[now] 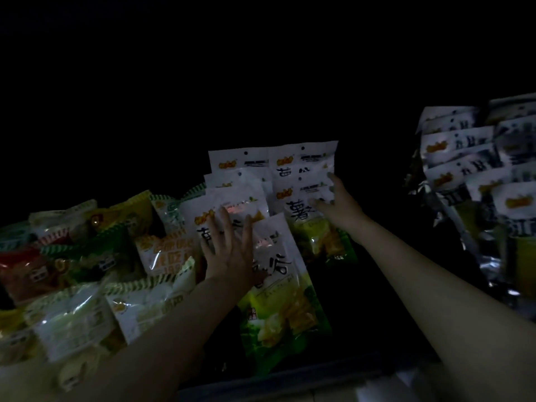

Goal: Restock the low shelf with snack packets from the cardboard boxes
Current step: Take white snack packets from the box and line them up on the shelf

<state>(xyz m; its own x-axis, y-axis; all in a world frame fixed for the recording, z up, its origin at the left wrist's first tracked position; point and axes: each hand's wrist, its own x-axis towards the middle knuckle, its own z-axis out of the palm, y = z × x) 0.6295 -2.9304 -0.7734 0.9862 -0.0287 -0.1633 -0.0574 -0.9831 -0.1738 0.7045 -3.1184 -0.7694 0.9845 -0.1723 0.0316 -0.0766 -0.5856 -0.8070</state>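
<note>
The scene is very dark. A stack of white-and-green snack packets [278, 274] with black characters lies on the low shelf in the middle. My left hand [229, 250] rests flat on the left packets of that stack, fingers spread. My right hand [336, 198] reaches further back and its fingers press against the upper right packets [301, 163]; I cannot tell whether it grips one. No cardboard box is visible.
A loose heap of mixed red, green and white packets [87, 271] lies at the left. Overlapping rows of white-topped packets [470, 169] with silver edges lie at the right. The dark shelf floor [362, 300] shows between the stacks.
</note>
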